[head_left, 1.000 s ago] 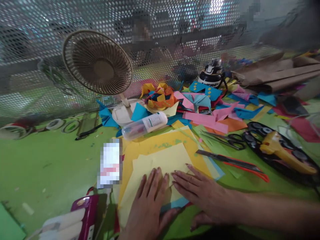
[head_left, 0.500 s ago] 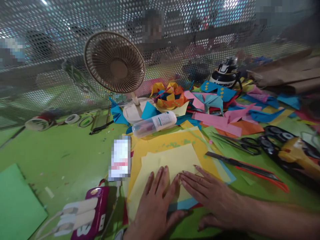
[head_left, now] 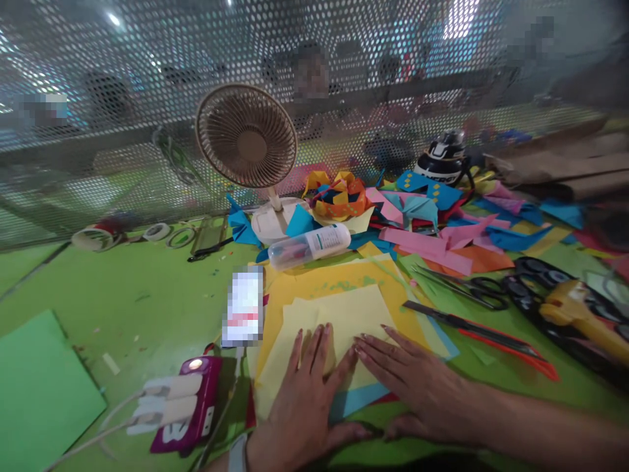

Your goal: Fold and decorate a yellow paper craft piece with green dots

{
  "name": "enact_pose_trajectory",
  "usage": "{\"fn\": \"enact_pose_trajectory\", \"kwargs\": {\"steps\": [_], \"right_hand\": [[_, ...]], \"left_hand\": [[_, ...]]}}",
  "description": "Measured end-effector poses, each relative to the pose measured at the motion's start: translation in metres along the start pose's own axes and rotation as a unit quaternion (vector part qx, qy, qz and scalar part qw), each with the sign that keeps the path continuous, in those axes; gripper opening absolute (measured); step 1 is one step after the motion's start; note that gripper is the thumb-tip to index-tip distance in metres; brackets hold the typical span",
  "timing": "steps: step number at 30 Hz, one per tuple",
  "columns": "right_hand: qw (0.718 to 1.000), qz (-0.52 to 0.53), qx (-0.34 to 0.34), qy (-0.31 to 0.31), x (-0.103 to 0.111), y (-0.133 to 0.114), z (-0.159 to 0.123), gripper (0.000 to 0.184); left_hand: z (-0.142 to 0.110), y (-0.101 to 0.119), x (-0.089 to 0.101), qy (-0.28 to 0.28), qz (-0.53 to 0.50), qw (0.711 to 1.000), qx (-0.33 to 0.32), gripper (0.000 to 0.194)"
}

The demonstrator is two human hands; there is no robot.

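My left hand lies flat with its fingers stretched out on a pale yellow sheet of paper. Beside it, my right hand rests flat on the same sheet, fingers extended toward the left index finger. Under the pale sheet are a larger orange-yellow sheet and a blue sheet, whose edges stick out. Right of the papers lie a red-handled utility knife and a pair of scissors. A phone with a lit screen sits left of the stack.
A purple power strip with plugs lies left, near a green sheet. Behind the papers are a clear bottle, a desk fan and folded coloured paper. A yellow tape dispenser stands right; a perforated metal screen runs behind.
The camera view has shifted slightly, so the background sits lower and further right. Both hands stay flat on the pale yellow sheet; my right thumb has moved closer to my left thumb.
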State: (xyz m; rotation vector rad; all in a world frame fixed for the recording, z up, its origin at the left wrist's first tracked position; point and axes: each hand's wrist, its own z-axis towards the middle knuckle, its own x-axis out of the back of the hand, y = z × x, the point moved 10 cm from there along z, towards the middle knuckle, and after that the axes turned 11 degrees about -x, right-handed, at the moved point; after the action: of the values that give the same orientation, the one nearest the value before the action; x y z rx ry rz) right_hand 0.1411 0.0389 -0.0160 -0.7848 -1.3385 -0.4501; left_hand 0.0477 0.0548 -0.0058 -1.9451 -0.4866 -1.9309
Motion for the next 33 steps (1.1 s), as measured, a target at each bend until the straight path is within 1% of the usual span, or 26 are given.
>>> {"fn": "enact_pose_trajectory", "kwargs": {"steps": [7,10,14,19,25,29,33], "right_hand": [[0.999,-0.012,-0.030,-0.030,-0.002,0.011,-0.016,0.091],[0.999,-0.026,-0.038,-0.013,0.001,0.013,-0.021,0.089],[0.999,-0.035,-0.035,0.017,0.007,0.010,-0.021,0.088],[0.998,-0.041,-0.034,0.032,0.009,0.009,-0.022,0.085],[0.996,-0.051,-0.055,0.047,0.010,0.019,-0.029,0.085],[0.995,-0.067,-0.062,0.046,0.010,0.021,-0.032,0.084],[0.992,-0.078,-0.083,0.063,0.014,0.025,-0.037,0.084]], "left_hand": [[-0.001,0.001,0.002,0.004,-0.016,1.000,-0.001,0.090],[-0.003,0.000,0.002,0.008,-0.019,1.000,-0.003,0.087],[-0.010,-0.002,0.000,0.003,-0.022,1.000,-0.018,0.083],[-0.029,-0.006,0.003,-0.005,-0.010,1.000,-0.013,0.085],[-0.057,-0.010,0.004,-0.023,0.005,1.000,-0.001,0.084],[-0.074,-0.012,0.004,-0.011,0.013,1.000,0.019,0.086],[-0.085,-0.011,0.008,-0.009,0.007,1.000,0.028,0.084]]}}
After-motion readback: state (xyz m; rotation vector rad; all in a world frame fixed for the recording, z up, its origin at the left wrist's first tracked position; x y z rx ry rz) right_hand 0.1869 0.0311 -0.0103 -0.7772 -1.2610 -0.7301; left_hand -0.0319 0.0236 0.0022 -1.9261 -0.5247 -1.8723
